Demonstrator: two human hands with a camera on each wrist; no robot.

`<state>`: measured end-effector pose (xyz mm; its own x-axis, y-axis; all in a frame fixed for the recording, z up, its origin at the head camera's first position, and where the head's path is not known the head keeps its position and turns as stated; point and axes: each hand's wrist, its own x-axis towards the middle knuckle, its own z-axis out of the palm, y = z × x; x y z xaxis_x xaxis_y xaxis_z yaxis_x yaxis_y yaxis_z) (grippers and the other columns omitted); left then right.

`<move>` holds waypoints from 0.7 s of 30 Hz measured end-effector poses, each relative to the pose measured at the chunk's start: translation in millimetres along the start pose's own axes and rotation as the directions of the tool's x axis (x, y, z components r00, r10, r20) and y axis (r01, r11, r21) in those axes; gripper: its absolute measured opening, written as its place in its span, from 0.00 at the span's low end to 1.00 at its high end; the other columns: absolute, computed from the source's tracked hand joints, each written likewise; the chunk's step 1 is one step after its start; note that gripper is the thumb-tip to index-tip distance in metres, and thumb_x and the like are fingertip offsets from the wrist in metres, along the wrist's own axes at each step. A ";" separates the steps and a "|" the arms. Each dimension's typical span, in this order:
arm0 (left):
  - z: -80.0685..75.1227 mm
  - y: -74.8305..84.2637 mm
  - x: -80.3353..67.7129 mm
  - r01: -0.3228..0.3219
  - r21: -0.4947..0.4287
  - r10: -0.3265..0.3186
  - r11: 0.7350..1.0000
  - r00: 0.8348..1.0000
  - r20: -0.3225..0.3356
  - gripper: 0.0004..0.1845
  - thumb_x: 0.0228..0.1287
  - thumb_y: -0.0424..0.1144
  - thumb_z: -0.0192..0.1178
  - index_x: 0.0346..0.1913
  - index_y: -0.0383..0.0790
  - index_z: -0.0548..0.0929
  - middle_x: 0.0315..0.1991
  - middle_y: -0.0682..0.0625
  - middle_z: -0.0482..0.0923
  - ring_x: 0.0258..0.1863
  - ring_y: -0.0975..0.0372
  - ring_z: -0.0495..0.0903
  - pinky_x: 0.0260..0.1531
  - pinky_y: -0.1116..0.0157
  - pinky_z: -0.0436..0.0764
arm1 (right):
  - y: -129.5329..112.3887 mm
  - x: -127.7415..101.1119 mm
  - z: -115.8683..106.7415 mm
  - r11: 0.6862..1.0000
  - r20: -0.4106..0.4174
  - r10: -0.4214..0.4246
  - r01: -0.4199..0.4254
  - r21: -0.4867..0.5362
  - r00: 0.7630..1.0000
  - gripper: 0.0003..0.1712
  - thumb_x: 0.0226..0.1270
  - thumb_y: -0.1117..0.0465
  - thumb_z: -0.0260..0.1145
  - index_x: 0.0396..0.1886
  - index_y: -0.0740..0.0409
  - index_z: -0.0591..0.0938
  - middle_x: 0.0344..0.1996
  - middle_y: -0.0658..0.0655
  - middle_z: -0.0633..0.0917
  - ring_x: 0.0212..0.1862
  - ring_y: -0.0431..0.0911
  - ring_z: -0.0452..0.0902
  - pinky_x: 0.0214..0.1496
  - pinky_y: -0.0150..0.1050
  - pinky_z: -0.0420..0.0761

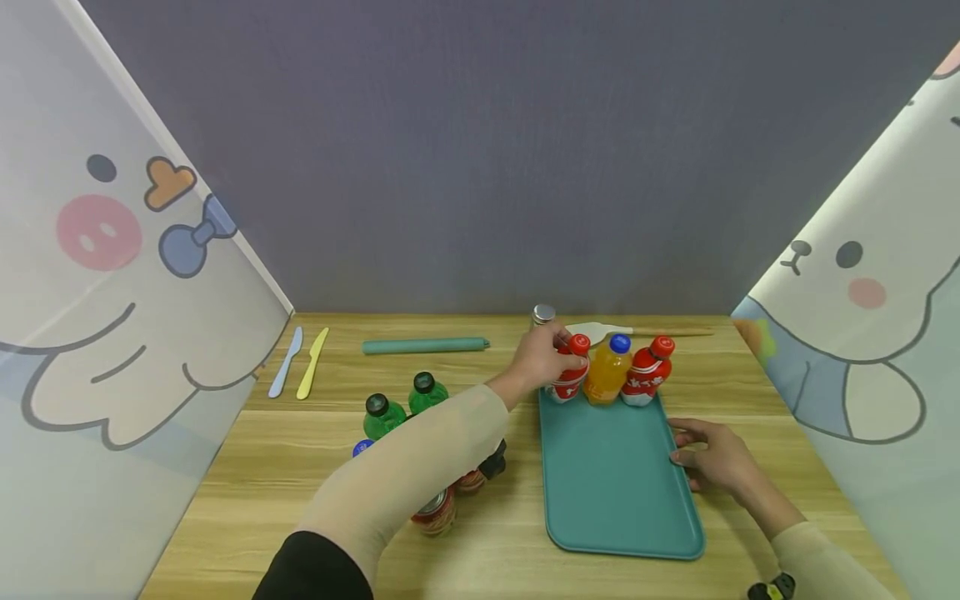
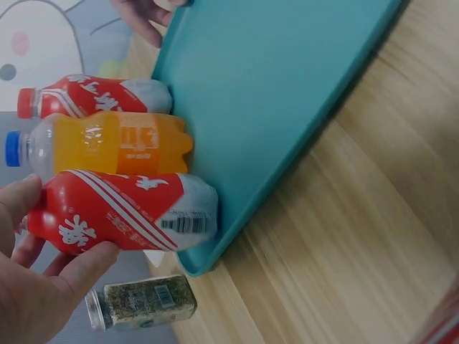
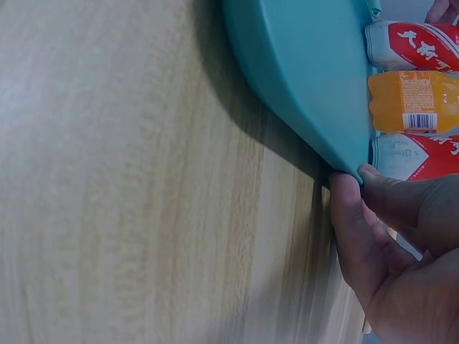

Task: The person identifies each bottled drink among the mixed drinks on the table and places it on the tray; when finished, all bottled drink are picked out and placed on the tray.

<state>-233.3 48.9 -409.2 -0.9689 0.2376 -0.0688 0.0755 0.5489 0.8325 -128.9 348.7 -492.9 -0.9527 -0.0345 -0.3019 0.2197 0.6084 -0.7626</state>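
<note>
My left hand [image 1: 542, 360] grips a red bottle [image 1: 570, 379] near its cap, fingers and thumb curled round it, standing it at the far left corner of the teal tray [image 1: 611, 475]. Just right of it on the tray stand an orange bottle [image 1: 607, 369] and another red bottle [image 1: 647, 372], side by side. My right hand [image 1: 712, 457] rests against the tray's right rim, fingers loosely bent and touching the edge. A spice jar [image 2: 140, 303] stands beyond my left hand. Green bottles [image 1: 405, 404] cluster on the wooden table [image 1: 315, 433] to the left.
</note>
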 end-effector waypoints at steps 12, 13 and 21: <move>2.2 -6.2 -0.9 -0.020 -0.044 0.020 0.999 1.000 0.005 0.15 0.67 0.40 0.71 0.52 0.43 0.80 0.52 0.47 0.82 0.49 0.57 0.81 0.52 0.59 0.86 | -0.7 -1.5 -0.1 1.000 -0.004 0.007 -0.007 -0.007 1.000 0.35 0.67 0.71 0.70 0.72 0.71 0.69 0.51 0.73 0.81 0.27 0.49 0.83 0.26 0.45 0.87; 2.5 -6.9 -0.6 -0.021 -0.042 0.021 0.999 1.000 0.009 0.16 0.67 0.40 0.71 0.53 0.43 0.79 0.53 0.47 0.82 0.49 0.57 0.81 0.52 0.59 0.86 | -0.7 -1.6 -0.1 1.000 -0.004 0.006 -0.006 -0.008 1.000 0.35 0.67 0.71 0.70 0.72 0.71 0.69 0.51 0.73 0.81 0.27 0.49 0.83 0.26 0.45 0.87; 1.8 -5.0 -2.0 -0.004 0.016 0.003 1.000 0.999 0.037 0.17 0.69 0.42 0.69 0.55 0.44 0.77 0.55 0.46 0.81 0.50 0.56 0.81 0.52 0.59 0.86 | -0.1 -1.2 0.6 1.000 -0.008 0.012 -0.012 -0.010 1.000 0.36 0.67 0.71 0.70 0.72 0.71 0.69 0.51 0.73 0.81 0.26 0.49 0.82 0.26 0.44 0.86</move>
<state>-231.3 47.1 -414.3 -0.9592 0.2691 -0.0866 0.0829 0.5606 0.8239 -127.7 348.3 -492.8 -0.9516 -0.0212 -0.3066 0.2289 0.6167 -0.7532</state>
